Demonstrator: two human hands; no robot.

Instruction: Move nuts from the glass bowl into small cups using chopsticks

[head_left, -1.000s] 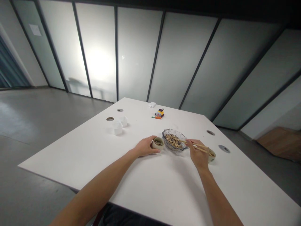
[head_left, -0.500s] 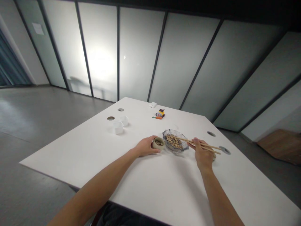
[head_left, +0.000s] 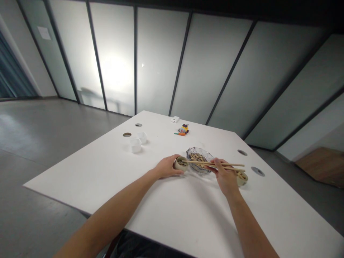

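Observation:
My left hand (head_left: pixel 168 167) is wrapped round a small pale green cup (head_left: pixel 177 166) standing on the table, with small dark and light pieces, perhaps seeds, inside. A pair of wooden chopsticks (head_left: pixel 228 166) is gripped in my right hand (head_left: pixel 224 175). Their tips reach over the cup's opening, at the pieces in it. Just right of that cup, a clear glass bowl (head_left: pixel 191 168) with a scalloped rim holds a heap of tan nuts that look like peanuts (head_left: pixel 197 158). Partly behind my right hand stands a second pale green cup (head_left: pixel 243 181) with tan pieces in it.
Two translucent containers (head_left: pixel 135 145) sit to the left on the white table (head_left: pixel 107 172). Farther back are an orange toy carrot (head_left: pixel 181 134), a yellow and grey toy vehicle (head_left: pixel 184 128) and a white box (head_left: pixel 175 119). Round cable holes (head_left: pixel 258 171) pierce the tabletop.
My right hand has moved left, carrying the chopstick tips from the glass bowl to the cup in my left hand. More of the second cup shows. My left hand has stayed put.

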